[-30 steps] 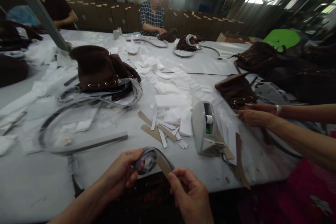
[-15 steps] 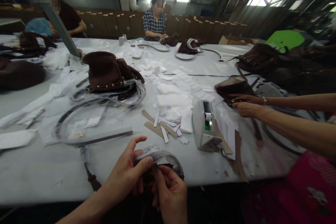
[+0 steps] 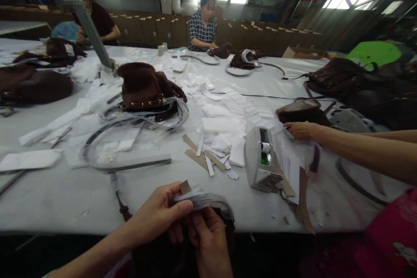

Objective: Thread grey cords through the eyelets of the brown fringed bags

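At the near table edge, my left hand (image 3: 163, 210) is closed, its thumb pressing on a strap (image 3: 208, 200) covered in clear-grey wrapping. A small brown card piece (image 3: 185, 187) sticks up by its index finger. My right hand (image 3: 210, 236) is also closed, its fingers curled at the underside of the same strap; the fingertips are partly hidden. The strap curves right and down to a dark item, mostly in shadow below the table edge. Left of my hands, a thin buckled strap (image 3: 124, 210) hangs toward the edge.
A brown drawstring bag (image 3: 140, 87) stands ahead with a wrapped strap (image 3: 130, 166) looping before it. A grey tape dispenser (image 3: 257, 160) sits right of card strips (image 3: 205, 156) and white paper (image 3: 221, 125). A co-worker's hand (image 3: 301, 130) touches a brown bag (image 3: 302, 110) at right.
The brown card piece now stands above my left index finger, which has bent in from being raised. My right hand has shifted slightly under the strap. The view has turned a little left.
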